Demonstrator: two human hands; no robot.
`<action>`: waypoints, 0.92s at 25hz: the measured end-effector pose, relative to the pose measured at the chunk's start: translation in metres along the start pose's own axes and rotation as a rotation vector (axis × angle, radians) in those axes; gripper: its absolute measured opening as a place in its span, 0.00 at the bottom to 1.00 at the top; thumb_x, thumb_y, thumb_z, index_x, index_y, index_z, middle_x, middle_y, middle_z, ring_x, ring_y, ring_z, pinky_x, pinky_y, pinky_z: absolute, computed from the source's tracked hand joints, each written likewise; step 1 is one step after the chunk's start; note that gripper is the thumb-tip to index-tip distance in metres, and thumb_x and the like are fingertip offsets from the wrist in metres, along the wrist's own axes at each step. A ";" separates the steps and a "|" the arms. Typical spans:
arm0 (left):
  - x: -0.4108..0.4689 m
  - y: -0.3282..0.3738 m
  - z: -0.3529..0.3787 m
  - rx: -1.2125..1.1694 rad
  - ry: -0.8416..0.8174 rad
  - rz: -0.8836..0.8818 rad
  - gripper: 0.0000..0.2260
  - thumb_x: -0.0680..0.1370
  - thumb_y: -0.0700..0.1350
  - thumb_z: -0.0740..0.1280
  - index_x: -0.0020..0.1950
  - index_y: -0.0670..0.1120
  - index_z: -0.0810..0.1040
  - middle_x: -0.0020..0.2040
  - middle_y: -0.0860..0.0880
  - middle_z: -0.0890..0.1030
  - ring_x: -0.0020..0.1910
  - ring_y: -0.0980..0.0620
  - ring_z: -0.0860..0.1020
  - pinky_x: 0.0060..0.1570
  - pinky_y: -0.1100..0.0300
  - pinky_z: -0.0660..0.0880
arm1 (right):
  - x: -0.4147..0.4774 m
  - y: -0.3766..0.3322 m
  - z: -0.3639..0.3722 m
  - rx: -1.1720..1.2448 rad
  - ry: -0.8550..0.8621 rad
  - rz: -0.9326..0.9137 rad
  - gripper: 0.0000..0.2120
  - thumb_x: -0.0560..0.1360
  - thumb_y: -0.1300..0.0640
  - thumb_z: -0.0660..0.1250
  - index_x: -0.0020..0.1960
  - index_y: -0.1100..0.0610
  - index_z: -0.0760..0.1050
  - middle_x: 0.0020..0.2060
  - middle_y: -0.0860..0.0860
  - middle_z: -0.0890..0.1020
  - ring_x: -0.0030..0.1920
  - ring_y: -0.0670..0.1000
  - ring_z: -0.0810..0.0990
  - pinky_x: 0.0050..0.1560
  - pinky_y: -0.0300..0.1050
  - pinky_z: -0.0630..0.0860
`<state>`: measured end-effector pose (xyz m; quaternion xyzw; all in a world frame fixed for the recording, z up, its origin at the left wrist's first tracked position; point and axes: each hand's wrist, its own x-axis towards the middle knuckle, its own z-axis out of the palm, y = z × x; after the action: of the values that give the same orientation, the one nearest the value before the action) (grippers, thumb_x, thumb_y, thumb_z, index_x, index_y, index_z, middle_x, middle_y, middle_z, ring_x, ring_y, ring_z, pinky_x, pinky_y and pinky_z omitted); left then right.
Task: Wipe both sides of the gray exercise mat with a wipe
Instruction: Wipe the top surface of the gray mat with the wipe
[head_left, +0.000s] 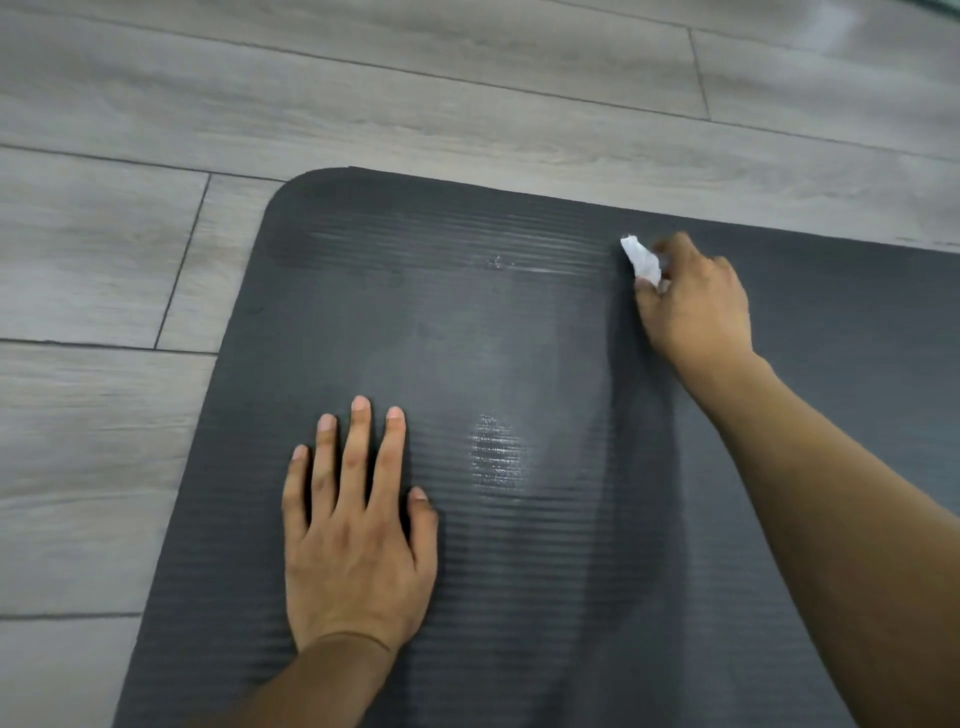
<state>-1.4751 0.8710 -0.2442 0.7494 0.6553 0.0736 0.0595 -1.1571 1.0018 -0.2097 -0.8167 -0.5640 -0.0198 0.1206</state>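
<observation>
**Soft ribbed mat, pinned flat and wiped near its far edge**

Head view: the gray exercise mat (519, 545) lies flat on the wood floor (104, 260), likely soft, floppy foam best lifted by its rounded far-left corner. The left hand (358, 545) presses flat, fingers straight. The right hand (696, 301) pinches a crumpled wipe (641, 260) near the far edge. Nothing obstructs.

Indoor room, likely a home: pale gray wood-look plank floor (363, 93) lay beneath a ribbed exercise mat (519, 338).
</observation>
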 end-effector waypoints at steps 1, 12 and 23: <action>0.000 0.001 0.000 0.000 0.002 -0.002 0.29 0.79 0.52 0.56 0.81 0.48 0.63 0.82 0.45 0.61 0.81 0.42 0.59 0.79 0.42 0.54 | 0.005 0.001 0.001 -0.022 -0.005 -0.051 0.10 0.76 0.60 0.62 0.56 0.59 0.76 0.43 0.58 0.78 0.46 0.61 0.71 0.39 0.48 0.64; 0.002 0.001 0.001 -0.003 -0.010 -0.019 0.30 0.79 0.52 0.55 0.82 0.49 0.62 0.82 0.46 0.59 0.81 0.42 0.58 0.79 0.42 0.54 | -0.022 -0.109 0.022 0.128 -0.048 -0.084 0.13 0.69 0.64 0.63 0.48 0.57 0.84 0.40 0.60 0.83 0.43 0.63 0.80 0.43 0.52 0.73; -0.001 0.001 0.000 -0.001 -0.016 0.002 0.30 0.79 0.53 0.55 0.82 0.49 0.61 0.82 0.46 0.60 0.81 0.42 0.57 0.79 0.41 0.54 | -0.019 -0.002 0.011 0.002 -0.024 -0.170 0.19 0.69 0.65 0.61 0.55 0.56 0.82 0.45 0.59 0.81 0.47 0.64 0.76 0.49 0.50 0.69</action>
<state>-1.4741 0.8693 -0.2440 0.7506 0.6540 0.0678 0.0649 -1.1669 0.9869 -0.2228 -0.7659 -0.6327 -0.0195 0.1126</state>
